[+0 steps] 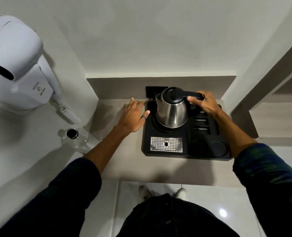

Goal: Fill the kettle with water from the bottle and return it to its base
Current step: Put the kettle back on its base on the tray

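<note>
Counter (124,168): my right hand (206,104) grips kettle (172,110) handle, kettle on its base (165,130) in black tray (186,151). Left hand (133,117) flat, fingers spread, beside tray. Capped bottle (73,137) far left.

A single head-worn wide-angle camera looks steeply down from close above the table (124,168) toward the wall behind it.

Both arms reached forward, dark sleeves pushed up to the forearms. The left hand (133,117) lay flat, palm down, fingers spread and extended, a dark ring on the thumb. The right hand (204,103) was curled closed in a grip, knuckles up, wrist bent slightly inward.
</note>
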A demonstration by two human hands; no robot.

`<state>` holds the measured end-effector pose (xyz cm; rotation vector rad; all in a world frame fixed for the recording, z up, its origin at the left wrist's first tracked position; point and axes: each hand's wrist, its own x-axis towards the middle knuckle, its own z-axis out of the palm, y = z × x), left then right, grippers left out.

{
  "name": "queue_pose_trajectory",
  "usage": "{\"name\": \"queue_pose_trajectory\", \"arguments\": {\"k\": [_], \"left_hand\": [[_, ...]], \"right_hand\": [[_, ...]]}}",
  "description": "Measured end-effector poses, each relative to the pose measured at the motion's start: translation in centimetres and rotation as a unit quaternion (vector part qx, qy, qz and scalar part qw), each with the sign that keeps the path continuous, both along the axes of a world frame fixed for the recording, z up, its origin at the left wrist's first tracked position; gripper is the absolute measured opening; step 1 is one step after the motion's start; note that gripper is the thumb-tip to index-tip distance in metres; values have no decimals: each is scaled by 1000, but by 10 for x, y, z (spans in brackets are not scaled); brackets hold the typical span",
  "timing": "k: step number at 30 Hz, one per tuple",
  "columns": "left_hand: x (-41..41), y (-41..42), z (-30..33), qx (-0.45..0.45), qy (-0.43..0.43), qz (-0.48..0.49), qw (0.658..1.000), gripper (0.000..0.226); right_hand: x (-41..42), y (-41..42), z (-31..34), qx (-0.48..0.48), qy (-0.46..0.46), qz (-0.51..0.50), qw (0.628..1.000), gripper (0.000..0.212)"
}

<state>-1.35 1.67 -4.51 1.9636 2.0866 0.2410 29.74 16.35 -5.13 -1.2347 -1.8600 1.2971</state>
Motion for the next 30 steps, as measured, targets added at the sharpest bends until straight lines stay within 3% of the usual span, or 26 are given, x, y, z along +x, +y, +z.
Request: {"name": "queue_pose_trajectory", "arguments": {"k": [4, 8, 11, 19, 24, 27, 30], "left_hand": [[-4, -5, -4, 13, 0, 3, 1000, 59], [-1, -4, -8, 9, 3, 0, 1000, 60], [3, 0, -8, 9, 4, -2, 1000, 60], [4, 5, -3, 35, 7, -9, 999, 60], [-3, -2, -9, 61, 33, 4, 998, 65], [2, -3, -12, 79, 43, 19, 996, 67], [9, -1, -10, 95, 47, 19, 994, 68]], "right_hand": [[-1, -12, 1, -9, 20, -1, 1000, 50], [-10, -31, -3, -8, 37, 1, 999, 29], [-17, -35, -5, 16, 18, 8, 1000, 35], [-5, -20, 1, 75, -144, 49, 985, 32], [-6, -17, 8, 204, -290, 87, 931, 53], [-28, -41, -1, 271, -383, 16, 883, 74], [-41, -69, -13, 276, -388, -56, 878, 87]]}}
